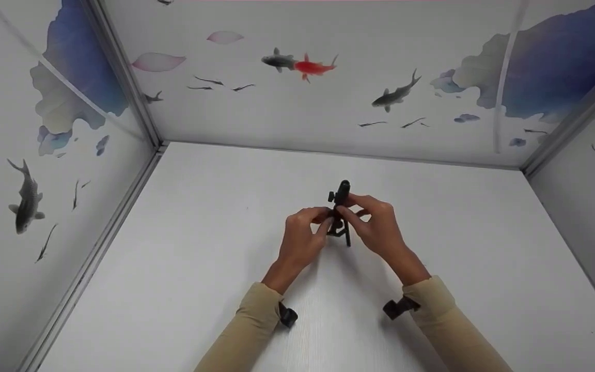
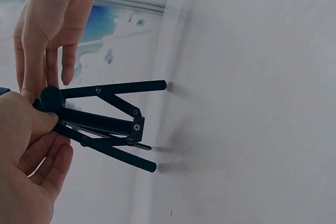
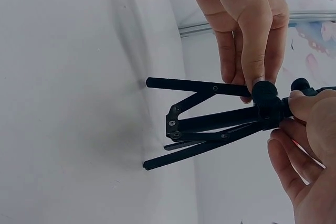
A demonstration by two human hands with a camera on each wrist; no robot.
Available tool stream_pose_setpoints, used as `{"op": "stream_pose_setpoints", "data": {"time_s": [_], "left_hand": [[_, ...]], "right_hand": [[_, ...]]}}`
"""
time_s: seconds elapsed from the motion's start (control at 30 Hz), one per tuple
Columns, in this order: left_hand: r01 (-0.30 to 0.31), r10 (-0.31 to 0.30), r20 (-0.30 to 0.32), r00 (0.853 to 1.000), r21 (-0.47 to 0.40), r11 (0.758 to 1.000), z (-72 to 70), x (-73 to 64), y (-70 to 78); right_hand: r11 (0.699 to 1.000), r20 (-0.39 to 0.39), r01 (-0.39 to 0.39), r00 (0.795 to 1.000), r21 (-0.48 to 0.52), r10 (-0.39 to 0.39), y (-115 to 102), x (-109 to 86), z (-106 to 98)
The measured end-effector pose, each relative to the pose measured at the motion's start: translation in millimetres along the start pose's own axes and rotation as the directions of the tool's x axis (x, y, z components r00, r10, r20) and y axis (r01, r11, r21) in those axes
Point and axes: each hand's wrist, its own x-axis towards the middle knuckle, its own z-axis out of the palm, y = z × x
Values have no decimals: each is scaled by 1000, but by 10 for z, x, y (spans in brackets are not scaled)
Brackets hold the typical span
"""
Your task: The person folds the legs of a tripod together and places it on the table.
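Observation:
A small black tripod [image 1: 344, 190] is held upright near the middle of the table between both hands. Its legs [image 2: 131, 85] are partly spread, with hinged braces joining them to the centre column [image 3: 215, 119]. My left hand [image 1: 303, 238] pinches the tripod's collar beside a round knob [image 3: 264, 92]. Just above, the right hand [image 1: 381, 230] grips the upper column between thumb and fingers. A smaller knob [image 1: 331, 196] sticks out near the tripod's top. Whether the leg tips touch the table I cannot tell.
The white table [image 1: 184, 248] is bordered by a printed back wall [image 1: 328, 113] and side walls with metal edge strips [image 1: 96, 248]. Black wrist cameras [image 1: 288, 316] hang at both beige sleeves [image 1: 432, 299].

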Motion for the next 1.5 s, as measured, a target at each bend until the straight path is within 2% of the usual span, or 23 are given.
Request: {"op": "stream_pose_setpoints", "data": {"time_s": [0.33,0.57,0.7,0.93,1.03,1.17,1.37,1.5], "left_hand": [[-8,8,2,1000,-19,1000,-17,-6,-43],[9,-9,21,1000,-14,1000,-21,-18,-100],[-1,2,23,1000,-25,1000,-19,-20,-120],[-47,48,40,998,-37,998,-72,-16,-188],[-42,45,70,997,-53,998,-130,-12,-245],[4,6,143,990,-74,997,-189,-13,-336],[50,-27,295,955,-71,996,-185,-17,-423],[66,-41,348,937,-60,996,-177,-11,-431]], "right_hand": [[1000,10,2,1000,6,-2,7,0,38],[999,35,-45,998,31,44,-3,5,42],[998,46,-63,997,26,62,7,-5,26],[999,69,-48,996,-2,48,74,-110,12],[998,94,-60,994,-8,60,112,-175,2],[995,122,-98,988,-14,99,179,-258,-9],[986,157,-165,974,-7,164,274,-342,15],[979,187,-202,962,-6,200,306,-360,39]]}}
